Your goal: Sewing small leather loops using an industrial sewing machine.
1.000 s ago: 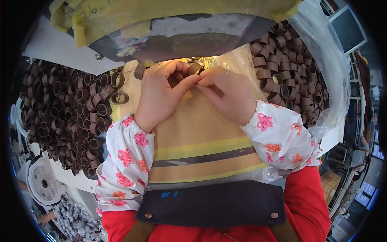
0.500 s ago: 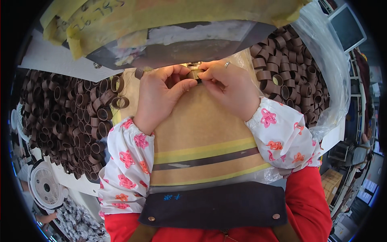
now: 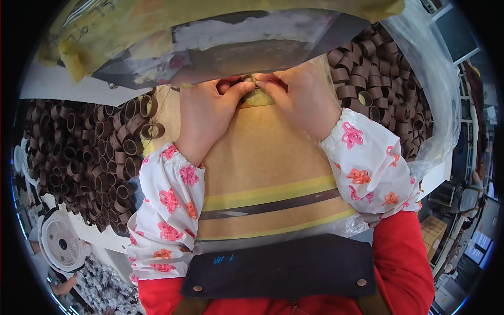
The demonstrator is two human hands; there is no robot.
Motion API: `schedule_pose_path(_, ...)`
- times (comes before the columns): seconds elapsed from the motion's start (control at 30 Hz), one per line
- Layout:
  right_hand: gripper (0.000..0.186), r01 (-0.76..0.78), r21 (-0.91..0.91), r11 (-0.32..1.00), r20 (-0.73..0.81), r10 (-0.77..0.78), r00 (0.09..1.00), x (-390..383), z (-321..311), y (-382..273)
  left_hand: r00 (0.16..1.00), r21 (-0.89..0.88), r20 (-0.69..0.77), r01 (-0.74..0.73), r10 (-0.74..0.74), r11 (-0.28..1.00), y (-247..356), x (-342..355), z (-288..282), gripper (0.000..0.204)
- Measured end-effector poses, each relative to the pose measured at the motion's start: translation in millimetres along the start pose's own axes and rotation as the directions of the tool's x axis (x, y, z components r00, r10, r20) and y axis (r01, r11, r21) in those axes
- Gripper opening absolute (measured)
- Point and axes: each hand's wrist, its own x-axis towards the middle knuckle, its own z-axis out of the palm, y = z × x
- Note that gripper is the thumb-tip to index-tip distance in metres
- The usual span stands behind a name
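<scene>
My left hand [image 3: 207, 118] and my right hand [image 3: 307, 105] meet at the front of a machine head [image 3: 231, 39] covered with yellow paper and tape, their thumbs and fingers closed in pinches. Between the fingertips is a small brown band [image 3: 256, 87], mostly hidden by fingers and the machine's lower edge. A tan work surface [image 3: 268, 149] with yellow and dark tape lines lies under both wrists. Beside my left hand is a large pile of brown loops [image 3: 89, 147]; another pile [image 3: 378, 84] lies beside my right hand.
Clear plastic sheeting [image 3: 441, 115] borders the right pile. At lower left are a white fan [image 3: 60, 244], silvery crumpled items [image 3: 105, 278] and another person's arm [image 3: 63, 286]. A cardboard box [image 3: 433, 231] stands at lower right, and a screen [image 3: 457, 34] at upper right.
Both hands have moved slightly upward in the picture, closer in under the machine head. The brown loop at the fingertips, plainer earlier, is now mostly out of sight.
</scene>
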Motion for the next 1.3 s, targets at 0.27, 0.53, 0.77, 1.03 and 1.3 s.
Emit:
schedule_pose_path(0.27, 0.007, 0.012, -0.032, 0.999, 0.011, -0.011, 1.000, 0.9, -1.7, 2.1, 1.000, -0.030, -0.006, 0.027, -0.027, 0.999, 4.4, 1.4, 1.1, 0.028)
schedule_pose_path(0.53, 0.010, 0.042, -0.142, 0.989, 0.006, -0.042, 0.999, 0.9, -2.2, 4.6, 0.999, -0.035, -0.024, -0.034, 0.034, 0.999, -1.6, 2.2, 2.3, 0.028)
schedule_pose_path(0.77, 0.017, 0.069, -0.257, 0.964, 0.018, -0.066, 0.998, 4.5, -6.9, 2.1, 0.996, 0.019, -0.015, -0.085, 0.086, 0.996, -0.2, 3.6, 1.9, 0.026)
schedule_pose_path(1.03, 0.015, 0.077, -0.267, 0.961, 0.043, -0.068, 0.997, 6.3, -0.9, 0.3, 0.998, -0.036, -0.011, -0.056, 0.055, 0.998, -7.6, 3.1, -0.4, 0.022)
schedule_pose_path(1.3, 0.013, 0.102, -0.257, 0.961, 0.044, -0.094, 0.995, 7.7, 0.9, 0.9, 0.997, -0.046, -0.043, -0.072, 0.070, 0.996, -9.4, 2.0, 2.0, 0.021)
